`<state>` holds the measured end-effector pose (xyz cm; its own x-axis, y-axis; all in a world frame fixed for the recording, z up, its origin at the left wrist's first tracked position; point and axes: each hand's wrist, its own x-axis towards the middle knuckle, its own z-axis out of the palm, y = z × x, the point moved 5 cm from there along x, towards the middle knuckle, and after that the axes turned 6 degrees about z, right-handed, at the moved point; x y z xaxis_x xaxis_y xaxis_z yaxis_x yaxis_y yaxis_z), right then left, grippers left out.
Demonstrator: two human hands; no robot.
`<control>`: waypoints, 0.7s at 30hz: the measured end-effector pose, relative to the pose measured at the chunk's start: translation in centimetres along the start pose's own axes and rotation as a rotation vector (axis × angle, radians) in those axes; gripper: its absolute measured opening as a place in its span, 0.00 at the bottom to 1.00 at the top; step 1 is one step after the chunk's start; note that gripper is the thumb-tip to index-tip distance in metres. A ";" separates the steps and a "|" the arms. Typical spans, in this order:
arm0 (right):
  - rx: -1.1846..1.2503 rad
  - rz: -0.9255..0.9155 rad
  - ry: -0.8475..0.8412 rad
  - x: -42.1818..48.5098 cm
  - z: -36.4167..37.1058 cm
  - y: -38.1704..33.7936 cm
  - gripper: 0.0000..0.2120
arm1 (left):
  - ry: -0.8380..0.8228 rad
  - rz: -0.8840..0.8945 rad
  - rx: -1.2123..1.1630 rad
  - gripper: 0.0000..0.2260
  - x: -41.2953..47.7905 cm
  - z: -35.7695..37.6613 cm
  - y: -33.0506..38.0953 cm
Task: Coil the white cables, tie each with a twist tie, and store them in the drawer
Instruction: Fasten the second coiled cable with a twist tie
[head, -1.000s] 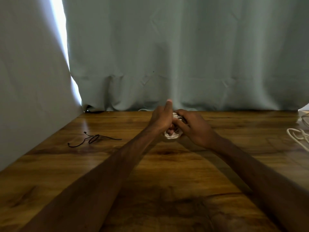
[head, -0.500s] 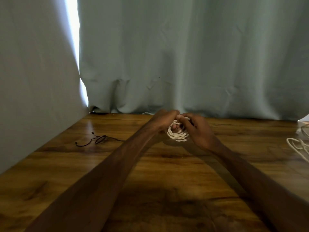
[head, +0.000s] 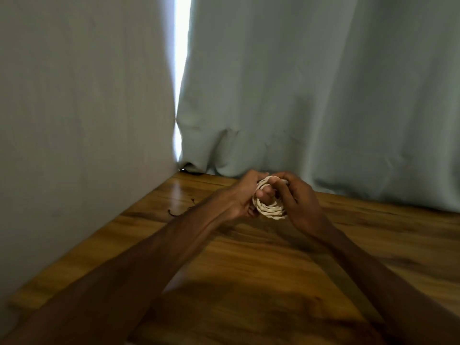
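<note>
A coiled white cable (head: pixel 270 209) is held up above the wooden table (head: pixel 261 265), pinched between both hands. My left hand (head: pixel 242 195) grips the coil's left side, with a finger poking through its middle. My right hand (head: pixel 297 199) holds the right side and top of the coil. A thin black twist tie (head: pixel 178 212) lies on the table to the left, partly hidden behind my left forearm. No drawer is in view.
Grey-green curtains (head: pixel 311 95) hang right behind the table, with a bright gap of daylight between them. A curtained wall (head: pixel 74 120) borders the table's left edge. The image is slightly blurred.
The view has swung to the right and tilted, so the loose white cables at the right edge have left the frame. The coil now shows more fully between my hands.
</note>
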<state>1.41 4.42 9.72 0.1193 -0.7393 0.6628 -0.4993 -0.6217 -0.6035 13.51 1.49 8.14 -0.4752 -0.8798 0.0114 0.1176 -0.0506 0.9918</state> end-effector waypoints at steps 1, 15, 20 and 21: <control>0.012 -0.012 -0.005 0.4 0.8 -0.3 0.07 | 0.096 0.062 0.058 0.20 0.0 -1.1 0.1; -0.105 0.109 -0.244 0.8 10.3 0.1 0.10 | 0.704 0.448 0.050 0.20 -3.3 -16.7 5.2; -0.211 -0.056 -0.345 1.7 13.1 -1.4 0.09 | 0.774 0.501 0.071 0.19 -4.5 -17.8 5.0; -0.227 -0.071 -0.363 1.9 13.5 -1.8 0.09 | 0.789 0.498 0.086 0.19 -4.6 -17.9 4.8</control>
<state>14.16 0.63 6.06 0.4343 -0.7648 0.4759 -0.6501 -0.6318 -0.4221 31.86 -3.13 10.53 0.3453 -0.8586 0.3789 0.0682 0.4256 0.9023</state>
